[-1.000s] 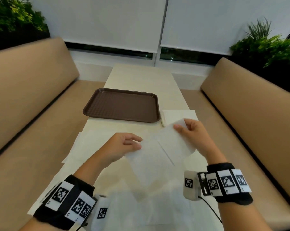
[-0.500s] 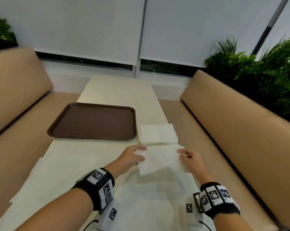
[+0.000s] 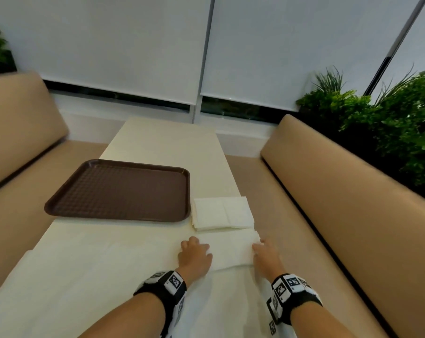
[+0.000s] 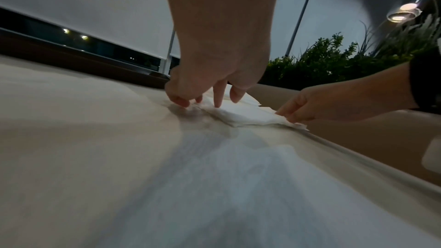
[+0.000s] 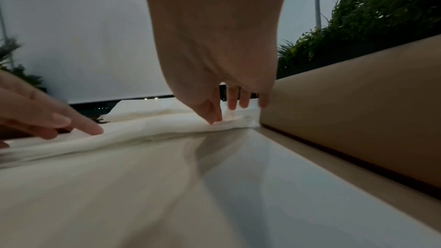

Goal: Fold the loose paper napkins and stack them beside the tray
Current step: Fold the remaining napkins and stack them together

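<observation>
A folded white napkin point(image 3: 231, 251) lies flat on the table, just in front of the stack of folded napkins point(image 3: 222, 213). That stack sits right of the brown tray point(image 3: 118, 191). My left hand point(image 3: 201, 250) presses the napkin's left end with straight fingertips point(image 4: 218, 101). At the napkin's right end, my right hand point(image 3: 257, 247) pinches the paper between thumb and forefinger point(image 5: 212, 118). The napkin point(image 4: 245, 116) shows as a thick white wad between both hands.
Loose unfolded napkins point(image 3: 84, 272) cover the near part of the cream table point(image 3: 167, 142), under my forearms too. Tan benches point(image 3: 353, 203) run along both sides. The table's right edge is close to my right hand. Plants stand behind the benches.
Both hands brought the napkin down from the air, folded it smaller and laid it on the table in front of the stack. My left hand went from pinching to pressing.
</observation>
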